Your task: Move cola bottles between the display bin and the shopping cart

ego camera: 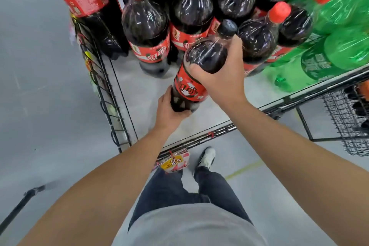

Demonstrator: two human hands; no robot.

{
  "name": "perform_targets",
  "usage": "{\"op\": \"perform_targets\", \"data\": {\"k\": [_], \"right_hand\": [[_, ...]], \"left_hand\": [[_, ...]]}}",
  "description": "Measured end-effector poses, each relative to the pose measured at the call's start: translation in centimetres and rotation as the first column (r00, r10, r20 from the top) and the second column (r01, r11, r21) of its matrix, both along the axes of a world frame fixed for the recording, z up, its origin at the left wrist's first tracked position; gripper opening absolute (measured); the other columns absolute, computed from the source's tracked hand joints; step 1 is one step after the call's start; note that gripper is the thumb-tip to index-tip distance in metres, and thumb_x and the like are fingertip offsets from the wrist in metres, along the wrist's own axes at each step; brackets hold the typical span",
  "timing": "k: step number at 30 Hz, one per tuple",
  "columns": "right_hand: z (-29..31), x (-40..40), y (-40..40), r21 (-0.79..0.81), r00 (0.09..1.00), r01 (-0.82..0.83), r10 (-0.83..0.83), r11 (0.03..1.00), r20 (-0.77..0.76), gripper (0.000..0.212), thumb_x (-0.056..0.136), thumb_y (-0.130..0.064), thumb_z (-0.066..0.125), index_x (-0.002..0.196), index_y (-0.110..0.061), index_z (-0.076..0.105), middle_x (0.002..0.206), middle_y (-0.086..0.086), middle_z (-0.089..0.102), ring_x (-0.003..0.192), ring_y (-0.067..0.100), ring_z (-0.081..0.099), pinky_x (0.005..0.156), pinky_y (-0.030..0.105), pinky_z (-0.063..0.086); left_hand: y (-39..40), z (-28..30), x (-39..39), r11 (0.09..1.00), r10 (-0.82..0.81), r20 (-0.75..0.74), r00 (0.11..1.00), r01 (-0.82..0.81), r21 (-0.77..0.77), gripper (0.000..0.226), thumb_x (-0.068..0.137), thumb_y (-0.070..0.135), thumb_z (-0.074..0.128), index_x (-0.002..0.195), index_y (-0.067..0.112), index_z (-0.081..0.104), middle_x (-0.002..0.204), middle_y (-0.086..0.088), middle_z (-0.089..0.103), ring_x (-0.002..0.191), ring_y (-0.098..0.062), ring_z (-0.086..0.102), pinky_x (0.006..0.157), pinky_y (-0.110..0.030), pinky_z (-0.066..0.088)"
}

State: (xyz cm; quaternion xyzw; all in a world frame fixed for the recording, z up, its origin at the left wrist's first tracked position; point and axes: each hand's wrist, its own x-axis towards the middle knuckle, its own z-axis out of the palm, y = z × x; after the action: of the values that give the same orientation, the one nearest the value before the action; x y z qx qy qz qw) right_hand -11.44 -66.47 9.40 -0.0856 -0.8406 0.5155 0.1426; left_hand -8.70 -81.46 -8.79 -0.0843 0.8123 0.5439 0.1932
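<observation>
I hold a large cola bottle (191,78) with a black cap and red label, tilted over the near part of the display bin (199,140). My right hand (221,74) grips its upper body just below the neck. My left hand (171,110) cups its base from below. Behind it several red-capped cola bottles (145,26) stand upright in the bin, on its pale floor. No shopping cart can be told for sure in this view.
Green soda bottles (329,46) fill the bin's right side. A black wire basket (347,120) stands at the right. A yellow price tag (174,163) hangs on the bin's front rail. A dark bar (20,207) crosses the lower left floor. My shoe (206,157) is below the rail.
</observation>
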Motion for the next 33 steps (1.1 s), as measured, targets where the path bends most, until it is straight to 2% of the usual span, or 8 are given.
{"op": "perform_targets", "data": {"k": [2,4,9,15,22,26,29,33], "right_hand": [[0.3,-0.1,0.3,-0.003,0.998,-0.052,0.052,0.999,0.039,0.068,0.072,-0.026,0.088,0.125,-0.013,0.048,0.121,0.004,0.060,0.113,0.013,0.060,0.101,0.032,0.050],[0.6,-0.1,0.7,0.005,0.992,-0.115,0.114,0.993,0.053,0.069,0.072,-0.026,0.089,0.127,-0.011,0.048,0.121,0.000,0.062,0.112,0.007,0.060,0.099,0.024,0.049],[1.7,0.3,0.6,0.072,0.932,-0.348,0.336,0.935,0.134,0.070,0.068,-0.030,0.090,0.122,-0.026,0.047,0.116,-0.012,0.061,0.110,0.001,0.060,0.095,0.017,0.046],[2.2,1.0,0.5,0.113,0.831,-0.550,0.528,0.828,0.176,0.075,0.070,-0.017,0.091,0.131,-0.025,0.049,0.119,-0.013,0.058,0.111,0.002,0.056,0.092,0.007,0.041],[1.7,2.2,2.2,0.125,0.804,-0.584,0.551,0.802,0.225,0.082,0.068,-0.020,0.090,0.138,-0.023,0.047,0.132,-0.003,0.058,0.122,0.011,0.057,0.102,0.025,0.047],[2.1,2.2,2.7,0.116,0.793,-0.597,0.560,0.794,0.239,0.080,0.069,-0.012,0.091,0.131,-0.029,0.043,0.129,0.000,0.060,0.118,0.011,0.060,0.099,0.019,0.048],[2.2,2.3,2.9,0.158,0.794,-0.599,0.555,0.785,0.248,0.083,0.067,-0.018,0.092,0.134,-0.026,0.044,0.132,0.001,0.057,0.122,0.015,0.056,0.104,0.027,0.046],[2.2,2.8,3.4,0.220,0.862,-0.494,0.441,0.841,0.250,0.074,0.065,-0.022,0.094,0.128,-0.023,0.055,0.118,-0.011,0.062,0.107,0.004,0.058,0.092,0.008,0.040]], "left_hand": [[-0.4,3.6,0.5,0.999,-0.048,0.018,0.999,0.047,0.015,0.094,0.053,0.022,0.089,0.138,0.023,0.050,0.127,0.000,0.063,0.116,-0.009,0.059,0.098,-0.030,0.053],[-1.1,6.3,0.6,0.994,-0.110,0.031,0.993,0.110,0.008,0.080,0.066,0.006,0.085,0.139,0.010,0.050,0.121,0.007,0.059,0.104,0.005,0.053,0.088,-0.004,0.042],[-3.4,11.6,-1.0,0.989,-0.136,-0.076,0.988,0.139,0.041,0.083,0.080,0.008,0.081,0.152,0.021,0.041,0.140,0.002,0.056,0.131,-0.012,0.050,0.107,-0.042,0.047],[-5.1,14.4,-1.4,0.970,-0.189,-0.178,0.966,0.211,0.117,0.083,0.082,0.002,0.080,0.153,0.019,0.040,0.144,0.001,0.056,0.132,-0.013,0.050,0.108,-0.041,0.047],[-2.9,12.6,0.6,0.959,-0.217,-0.192,0.957,0.246,0.139,0.101,0.076,0.004,0.085,0.157,0.021,0.027,0.149,0.005,0.049,0.135,-0.005,0.046,0.109,-0.027,0.042],[-1.1,11.3,1.3,0.965,-0.159,-0.196,0.968,0.194,0.177,0.111,0.066,0.015,0.093,0.156,0.023,0.027,0.147,0.006,0.051,0.137,-0.011,0.046,0.114,-0.031,0.039],[-0.6,10.7,1.7,0.968,-0.089,-0.209,0.974,0.134,0.212,0.109,0.065,0.007,0.093,0.154,0.020,0.031,0.142,0.006,0.056,0.129,-0.003,0.052,0.104,-0.016,0.042],[0.6,10.6,2.3,0.964,0.008,-0.220,0.975,0.050,0.260,0.102,0.070,-0.001,0.088,0.153,0.018,0.032,0.140,0.004,0.056,0.118,0.011,0.054,0.090,-0.005,0.042]]}}
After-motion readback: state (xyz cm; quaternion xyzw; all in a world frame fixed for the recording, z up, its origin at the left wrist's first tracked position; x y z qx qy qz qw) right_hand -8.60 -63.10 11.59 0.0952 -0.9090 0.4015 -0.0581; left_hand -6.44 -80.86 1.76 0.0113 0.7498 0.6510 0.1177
